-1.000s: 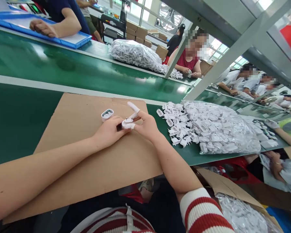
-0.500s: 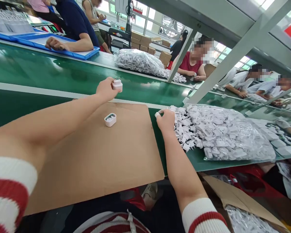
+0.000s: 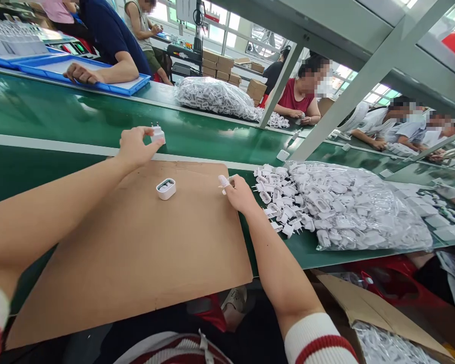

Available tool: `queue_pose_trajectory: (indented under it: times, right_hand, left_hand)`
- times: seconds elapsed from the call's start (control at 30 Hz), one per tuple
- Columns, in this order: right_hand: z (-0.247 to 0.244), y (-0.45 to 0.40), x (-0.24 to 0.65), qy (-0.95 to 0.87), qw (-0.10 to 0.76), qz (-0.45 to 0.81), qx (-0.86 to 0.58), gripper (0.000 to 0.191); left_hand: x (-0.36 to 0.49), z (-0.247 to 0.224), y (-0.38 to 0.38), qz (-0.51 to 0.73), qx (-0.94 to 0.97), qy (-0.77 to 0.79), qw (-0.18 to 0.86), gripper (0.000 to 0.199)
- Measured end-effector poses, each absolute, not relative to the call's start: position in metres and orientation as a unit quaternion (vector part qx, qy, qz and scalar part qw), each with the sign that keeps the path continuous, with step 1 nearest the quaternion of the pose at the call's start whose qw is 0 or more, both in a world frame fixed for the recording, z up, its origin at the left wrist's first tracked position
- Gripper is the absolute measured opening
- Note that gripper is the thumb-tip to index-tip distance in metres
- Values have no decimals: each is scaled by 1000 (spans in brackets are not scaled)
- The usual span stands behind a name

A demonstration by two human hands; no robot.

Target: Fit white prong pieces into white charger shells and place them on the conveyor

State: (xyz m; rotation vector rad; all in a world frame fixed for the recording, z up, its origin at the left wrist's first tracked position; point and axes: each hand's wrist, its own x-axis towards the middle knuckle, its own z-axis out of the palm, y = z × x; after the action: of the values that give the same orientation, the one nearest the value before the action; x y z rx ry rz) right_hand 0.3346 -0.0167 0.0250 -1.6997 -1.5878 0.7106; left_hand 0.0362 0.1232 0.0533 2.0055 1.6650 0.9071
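Note:
My left hand (image 3: 136, 146) pinches a white plug adapter (image 3: 157, 135) over the green belt, its two pins pointing up. Between my arms, an open white charger housing (image 3: 166, 189) lies on the cardboard sheet (image 3: 155, 242), with parts showing inside it. At the sheet's right edge, my right hand (image 3: 239, 192) is closed on a small white plastic piece (image 3: 227, 183), partly hidden by the fingers. Just right of that hand spreads a loose pile of white plug parts (image 3: 282, 202).
A clear bag full of white parts (image 3: 349, 207) lies on the right. A slanting metal post (image 3: 345, 96) rises behind it. Across the green belt (image 3: 79, 116) are blue trays (image 3: 131, 87), another filled bag (image 3: 216, 96) and several people. An open carton (image 3: 364, 303) stands low at right.
My left hand has moved left with the plug adapter. My right hand has come left from the pile's edge to over the cardboard, holding a white piece.

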Motion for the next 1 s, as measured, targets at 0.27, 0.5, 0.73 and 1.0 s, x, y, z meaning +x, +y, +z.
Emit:
queue_pose_trajectory:
  times: [0.27,0.5,0.73,1.0]
  right_hand:
    - [16,-22,326,-662,299,344,-595,34]
    - [11,-22,328,-721,311,277,-554,48]
    - [8,-20,325,-693,350,337,-532,40]
    - [25,-36,316,-707,365,238,-557,24]
  left_hand:
    - [45,31,6,198,744,569,289,78]
    - [79,15,-18,255,782,512,247,68]
    - [53,20,-6,176,807,434,360,72]
    - [54,9,-18,243,819,404,328,89]
